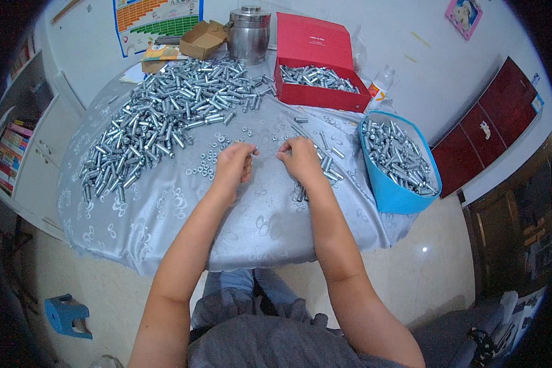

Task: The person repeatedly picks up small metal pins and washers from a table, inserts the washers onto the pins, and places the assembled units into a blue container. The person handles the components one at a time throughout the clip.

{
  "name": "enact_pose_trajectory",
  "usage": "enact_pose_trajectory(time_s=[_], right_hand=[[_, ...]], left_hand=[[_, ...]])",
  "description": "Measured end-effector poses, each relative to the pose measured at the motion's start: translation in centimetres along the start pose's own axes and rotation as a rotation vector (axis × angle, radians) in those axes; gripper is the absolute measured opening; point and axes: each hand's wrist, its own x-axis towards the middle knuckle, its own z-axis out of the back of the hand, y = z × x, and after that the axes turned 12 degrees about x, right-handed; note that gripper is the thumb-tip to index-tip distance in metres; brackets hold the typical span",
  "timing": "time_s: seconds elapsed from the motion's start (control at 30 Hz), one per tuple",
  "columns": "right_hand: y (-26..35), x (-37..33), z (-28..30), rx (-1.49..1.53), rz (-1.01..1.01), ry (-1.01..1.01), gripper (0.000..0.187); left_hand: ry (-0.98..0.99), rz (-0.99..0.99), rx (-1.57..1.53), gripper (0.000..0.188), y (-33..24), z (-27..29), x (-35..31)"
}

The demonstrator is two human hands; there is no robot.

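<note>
Over the middle of the cloth-covered table, my left hand (233, 164) is closed in a pinch, with a small shiny metal piece at its fingertips, too small to name. Facing it across a short gap, my right hand (300, 161) has its fingers curled together; whatever they hold is hidden. Loose nuts and washers (207, 161) lie just left of my left hand. Beside and under my right hand are several long metal bolts with sleeves (328, 161). A large heap of the same sleeve bolts (165, 110) spreads over the table's left and far side.
A blue fabric bin (394, 196) full of bolts stands at the right edge. Behind it are an open red box (322, 97) with more bolts and a plastic bottle (383, 81). A steel pot (249, 37) and a cardboard box (203, 40) stand at the back. A blue stool (67, 316) is on the floor.
</note>
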Motion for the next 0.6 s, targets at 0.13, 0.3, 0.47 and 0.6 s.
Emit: enact_pose_trajectory(time_s=[0.13, 0.3, 0.47, 0.6], right_hand=[[2.3, 0.4, 0.9, 0.688, -0.046, 0.199, 0.016], [4.1, 0.1, 0.4, 1.196, -0.111, 0.345, 0.014], [4.0, 0.2, -0.2, 1.241, -0.147, 0.289, 0.015], [3.9, 0.1, -0.6, 1.296, -0.158, 0.253, 0.014]], left_hand=[[-0.020, 0.010, 0.028, 0.016, 0.1, 0.3, 0.3], [-0.051, 0.033, -0.028, 0.013, 0.3, 0.2, 0.3], [0.010, 0.053, -0.133, 0.013, 0.3, 0.8, 0.6], [0.021, 0.069, -0.153, 0.013, 0.2, 0.9, 0.6]])
